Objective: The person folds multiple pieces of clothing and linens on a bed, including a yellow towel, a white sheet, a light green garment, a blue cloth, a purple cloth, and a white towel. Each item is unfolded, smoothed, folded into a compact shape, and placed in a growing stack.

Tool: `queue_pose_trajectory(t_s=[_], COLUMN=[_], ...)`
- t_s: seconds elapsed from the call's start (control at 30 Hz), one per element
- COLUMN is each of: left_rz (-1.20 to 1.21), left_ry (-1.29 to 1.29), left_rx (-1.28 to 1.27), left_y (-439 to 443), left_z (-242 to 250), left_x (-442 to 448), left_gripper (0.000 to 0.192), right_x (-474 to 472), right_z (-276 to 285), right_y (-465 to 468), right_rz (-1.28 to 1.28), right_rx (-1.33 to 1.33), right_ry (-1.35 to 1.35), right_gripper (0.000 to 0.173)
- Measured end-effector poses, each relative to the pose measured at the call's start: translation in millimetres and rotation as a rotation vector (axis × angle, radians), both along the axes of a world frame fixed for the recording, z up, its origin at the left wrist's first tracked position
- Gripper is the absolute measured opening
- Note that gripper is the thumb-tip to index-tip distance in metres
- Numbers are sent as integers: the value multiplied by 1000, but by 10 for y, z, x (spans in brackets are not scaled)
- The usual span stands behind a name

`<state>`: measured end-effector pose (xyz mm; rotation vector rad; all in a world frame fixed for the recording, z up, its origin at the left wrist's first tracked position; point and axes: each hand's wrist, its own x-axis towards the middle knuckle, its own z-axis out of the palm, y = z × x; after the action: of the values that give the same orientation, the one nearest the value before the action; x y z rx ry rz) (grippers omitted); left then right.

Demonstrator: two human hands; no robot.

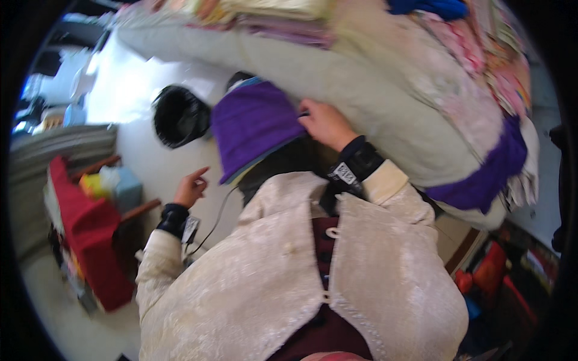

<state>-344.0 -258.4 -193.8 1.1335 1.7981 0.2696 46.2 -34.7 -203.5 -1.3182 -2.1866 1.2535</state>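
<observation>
A purple cloth (257, 126) lies over other fabric layers in front of my body, with blue and yellowish edges showing beneath it. My right hand (325, 124) is at its right edge, fingers curled around a small dark object (304, 113) too blurred to name. My left hand (192, 187) hangs free to the left of the cloth, fingers apart and holding nothing. Both wrists wear black bands with printed tags. A thin black cable (219, 221) runs between my left wrist and the cloth.
A bin with a black plastic liner (180, 117) stands left of the purple cloth. Ahead and right is a padded surface with a pale cover (361, 94), bearing folded fabrics (284, 27) and another purple cloth (483, 176). At left are a red cloth (90, 230) and a light-blue container (128, 187).
</observation>
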Motion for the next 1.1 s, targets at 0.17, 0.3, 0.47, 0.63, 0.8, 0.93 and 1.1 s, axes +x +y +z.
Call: queue_pose_trajectory(t_s=[0.17, 0.3, 0.47, 0.63, 0.8, 0.93, 1.1], left_rz=[28, -201, -221, -246, -392, -513, -638], left_ry=[-121, -18, -6, -76, -170, -321, -564], left_rx=[309, 356, 254, 425, 437, 452, 431], left_y=[615, 974, 1194, 1432, 1690, 1921, 2122], left_z=[121, 149, 515, 828, 1104, 1240, 1298], left_x=[332, 814, 825, 1111, 1644, 2100, 2749], left_gripper=[15, 14, 12, 9, 8, 8, 14], right_x=[503, 1069, 2288, 3443, 3916, 3762, 3152], right_z=[401, 806, 1309, 1377, 1431, 1906, 2624], right_y=[-79, -136, -288, -740, -825, -787, -694], right_rz=[-161, -379, -963, -1295, -1200, -1143, -898], right_rx=[-45, 244, 843, 1008, 397, 399, 184], right_ry=[142, 169, 152, -574, -379, 432, 902], right_gripper=[17, 15, 12, 31, 25, 29, 34])
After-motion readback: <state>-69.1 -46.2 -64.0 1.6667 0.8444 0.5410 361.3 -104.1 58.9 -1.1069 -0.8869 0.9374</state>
